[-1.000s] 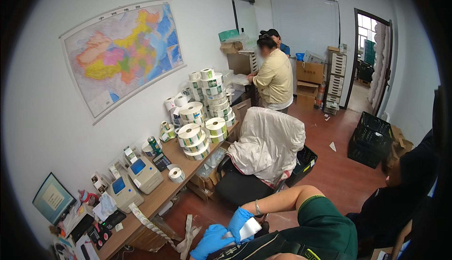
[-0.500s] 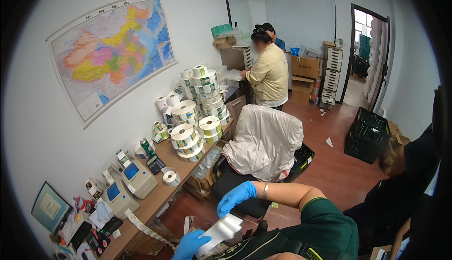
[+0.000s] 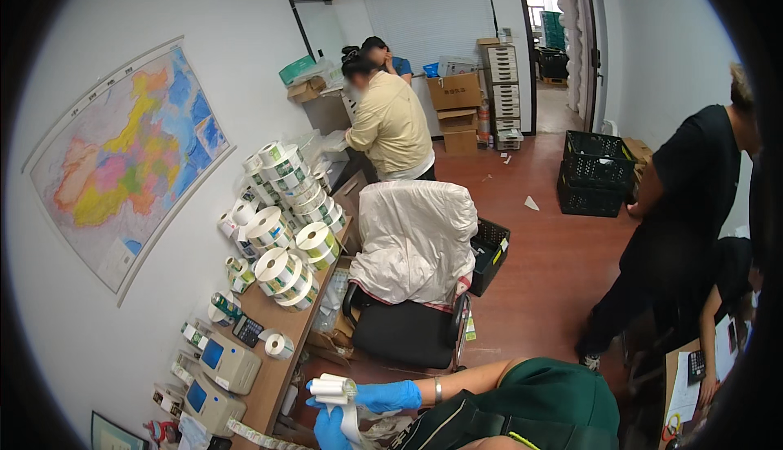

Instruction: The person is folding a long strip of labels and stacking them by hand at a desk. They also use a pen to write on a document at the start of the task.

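In front of me is a partly rolled white label strip [image 3: 333, 388], its loose end hanging down. My right hand [image 3: 388, 397], in a blue glove, reaches in from the right and is closed on the roll, with fingertips showing past its far side. Just below, my left hand [image 3: 329, 430], gloved in blue too, is closed on the hanging part of the strip. Part of the left hand is cut off by the lower edge. Crumpled clear plastic lies close to the strip's end.
A wooden desk [image 3: 281, 329] on my left holds two label printers [image 3: 231, 363], a calculator [image 3: 247, 331] and stacked label rolls [image 3: 281, 275]. A black chair [image 3: 404, 332] draped in white cloth stands ahead. Black crates [image 3: 595, 177], two people ahead and others at right are in view.
My right hand has come down to the strip and now grips it. The strip, flat and blurred before, now shows as a roll. My view has swung right, and a dark-clothed person shows more fully.
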`<action>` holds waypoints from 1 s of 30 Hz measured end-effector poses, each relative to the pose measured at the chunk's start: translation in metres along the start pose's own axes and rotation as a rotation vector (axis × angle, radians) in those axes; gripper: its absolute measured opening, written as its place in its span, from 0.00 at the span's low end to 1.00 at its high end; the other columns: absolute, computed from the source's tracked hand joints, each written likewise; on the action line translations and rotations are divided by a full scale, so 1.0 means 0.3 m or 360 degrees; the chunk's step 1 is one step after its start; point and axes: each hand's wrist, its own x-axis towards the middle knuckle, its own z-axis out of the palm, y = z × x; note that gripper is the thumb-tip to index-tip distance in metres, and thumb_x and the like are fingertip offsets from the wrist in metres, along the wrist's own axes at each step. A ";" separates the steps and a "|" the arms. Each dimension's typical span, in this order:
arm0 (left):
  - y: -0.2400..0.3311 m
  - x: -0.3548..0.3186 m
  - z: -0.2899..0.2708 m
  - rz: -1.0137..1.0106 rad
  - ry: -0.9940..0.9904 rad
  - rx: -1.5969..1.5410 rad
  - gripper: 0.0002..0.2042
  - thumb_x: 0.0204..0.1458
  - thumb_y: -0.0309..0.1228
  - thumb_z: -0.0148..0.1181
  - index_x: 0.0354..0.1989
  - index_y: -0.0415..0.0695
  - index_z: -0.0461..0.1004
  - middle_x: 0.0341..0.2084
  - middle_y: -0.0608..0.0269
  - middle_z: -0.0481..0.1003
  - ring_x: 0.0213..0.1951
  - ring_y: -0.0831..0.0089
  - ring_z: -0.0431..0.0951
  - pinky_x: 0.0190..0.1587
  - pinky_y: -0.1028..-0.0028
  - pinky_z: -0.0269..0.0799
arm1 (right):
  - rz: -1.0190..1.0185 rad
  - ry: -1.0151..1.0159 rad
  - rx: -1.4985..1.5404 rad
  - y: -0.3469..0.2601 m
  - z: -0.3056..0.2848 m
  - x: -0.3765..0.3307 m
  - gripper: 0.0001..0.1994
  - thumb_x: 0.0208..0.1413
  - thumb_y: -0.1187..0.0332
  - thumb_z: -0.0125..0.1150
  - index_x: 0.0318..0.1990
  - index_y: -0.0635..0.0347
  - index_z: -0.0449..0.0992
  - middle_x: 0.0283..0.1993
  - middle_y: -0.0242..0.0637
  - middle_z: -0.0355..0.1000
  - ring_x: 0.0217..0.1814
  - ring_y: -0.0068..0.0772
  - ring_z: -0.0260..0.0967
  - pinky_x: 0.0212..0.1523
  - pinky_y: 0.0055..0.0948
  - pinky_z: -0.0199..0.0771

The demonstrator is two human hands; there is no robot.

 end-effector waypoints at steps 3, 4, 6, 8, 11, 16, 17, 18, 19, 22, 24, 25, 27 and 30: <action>0.032 0.042 0.064 -0.0470 0.0074 -0.0427 0.17 0.50 0.34 0.60 0.45 0.38 0.73 0.40 0.55 0.75 0.39 0.64 0.76 0.41 0.63 0.71 | -0.0072 -0.0344 -0.0974 0.004 -0.070 -0.006 0.45 0.56 0.61 0.62 0.72 0.53 0.36 0.76 0.38 0.38 0.76 0.30 0.35 0.72 0.32 0.38; 0.040 0.045 0.079 -0.0560 0.0097 -0.0503 0.17 0.50 0.34 0.60 0.45 0.37 0.73 0.40 0.55 0.75 0.39 0.65 0.76 0.41 0.64 0.71 | -0.0113 -0.0314 -0.1208 -0.004 -0.042 -0.019 0.46 0.55 0.64 0.64 0.72 0.54 0.36 0.76 0.37 0.37 0.76 0.28 0.33 0.72 0.32 0.37; 0.050 0.044 0.101 -0.0692 0.0128 -0.0594 0.16 0.50 0.33 0.61 0.45 0.37 0.73 0.39 0.55 0.75 0.38 0.66 0.76 0.41 0.67 0.71 | -0.0151 -0.0006 -0.1327 0.019 -0.083 -0.033 0.34 0.56 0.65 0.63 0.68 0.58 0.53 0.65 0.36 0.59 0.65 0.28 0.56 0.64 0.30 0.57; 0.024 0.012 0.082 -0.0780 0.0216 -0.0588 0.16 0.51 0.32 0.62 0.45 0.36 0.73 0.38 0.56 0.75 0.37 0.67 0.76 0.41 0.69 0.72 | 0.0098 0.0192 -0.1029 -0.005 -0.001 -0.005 0.26 0.58 0.66 0.61 0.63 0.60 0.63 0.55 0.35 0.70 0.55 0.27 0.66 0.56 0.28 0.67; -0.128 -0.033 0.093 -0.0179 0.0155 -0.0299 0.22 0.49 0.27 0.63 0.54 0.40 0.67 0.55 0.52 0.65 0.53 0.62 0.70 0.52 0.68 0.69 | -0.0022 0.0536 -0.1393 -0.126 0.280 -0.025 0.11 0.62 0.70 0.52 0.50 0.62 0.74 0.43 0.33 0.73 0.45 0.22 0.69 0.46 0.25 0.71; 0.174 -0.047 0.040 -0.0690 -0.0207 -0.0948 0.21 0.52 0.33 0.63 0.51 0.35 0.69 0.48 0.59 0.71 0.49 0.70 0.72 0.54 0.71 0.67 | 0.0043 0.0496 -0.0991 -0.141 0.312 -0.059 0.18 0.63 0.63 0.49 0.53 0.68 0.72 0.40 0.34 0.74 0.42 0.21 0.69 0.45 0.22 0.70; 0.107 -0.087 0.073 -0.0656 -0.0281 -0.0890 0.20 0.53 0.33 0.62 0.51 0.35 0.70 0.46 0.59 0.72 0.49 0.71 0.72 0.54 0.71 0.67 | 0.0018 0.0532 -0.1081 -0.124 0.294 -0.063 0.19 0.63 0.62 0.49 0.53 0.69 0.71 0.36 0.33 0.73 0.39 0.21 0.69 0.44 0.21 0.70; 0.067 -0.115 0.104 -0.0625 -0.0383 -0.0843 0.19 0.54 0.33 0.61 0.52 0.36 0.70 0.45 0.59 0.73 0.48 0.72 0.72 0.53 0.72 0.67 | -0.0020 0.0591 -0.1175 -0.120 0.275 -0.068 0.20 0.63 0.61 0.49 0.53 0.71 0.71 0.32 0.32 0.73 0.37 0.21 0.69 0.42 0.20 0.70; 0.125 -0.125 0.084 -0.0601 -0.0332 -0.0953 0.18 0.56 0.32 0.59 0.52 0.36 0.70 0.44 0.59 0.74 0.48 0.72 0.72 0.53 0.71 0.67 | -0.0041 0.0496 -0.1017 -0.121 0.277 -0.057 0.20 0.63 0.62 0.49 0.52 0.72 0.71 0.26 0.31 0.70 0.30 0.20 0.67 0.37 0.18 0.69; 0.052 -0.196 0.158 -0.0575 -0.0060 -0.1096 0.17 0.57 0.30 0.57 0.52 0.36 0.70 0.45 0.59 0.75 0.48 0.73 0.72 0.53 0.71 0.67 | 0.0079 0.0589 -0.0934 -0.077 0.269 -0.023 0.19 0.61 0.64 0.50 0.52 0.73 0.71 0.24 0.30 0.68 0.26 0.19 0.65 0.32 0.17 0.65; -0.002 -0.218 0.201 -0.0559 -0.0016 -0.0969 0.18 0.57 0.27 0.57 0.55 0.37 0.69 0.46 0.59 0.74 0.49 0.75 0.71 0.53 0.71 0.68 | 0.0087 0.0650 -0.0976 -0.050 0.272 -0.019 0.19 0.60 0.65 0.51 0.50 0.73 0.71 0.26 0.32 0.70 0.28 0.20 0.66 0.35 0.19 0.68; 0.006 -0.217 0.215 -0.0638 -0.0015 -0.1136 0.18 0.57 0.27 0.57 0.55 0.37 0.69 0.47 0.59 0.74 0.49 0.75 0.71 0.53 0.71 0.68 | 0.0106 0.0664 -0.0973 -0.052 0.266 -0.024 0.18 0.60 0.65 0.51 0.50 0.72 0.72 0.28 0.35 0.72 0.32 0.22 0.68 0.38 0.20 0.69; 0.027 -0.206 0.220 -0.0653 0.0000 -0.1182 0.17 0.58 0.26 0.55 0.55 0.37 0.68 0.46 0.61 0.73 0.49 0.74 0.71 0.52 0.72 0.68 | 0.0146 0.0627 -0.0957 -0.059 0.216 -0.048 0.21 0.57 0.64 0.55 0.55 0.70 0.68 0.37 0.41 0.73 0.45 0.29 0.69 0.47 0.25 0.69; 0.052 -0.167 0.202 -0.0829 -0.0136 -0.1097 0.14 0.58 0.26 0.54 0.53 0.37 0.69 0.44 0.62 0.73 0.48 0.73 0.72 0.51 0.73 0.68 | 0.0141 0.0571 -0.0806 -0.067 0.226 -0.041 0.35 0.50 0.61 0.63 0.64 0.67 0.59 0.52 0.46 0.72 0.64 0.41 0.62 0.60 0.33 0.65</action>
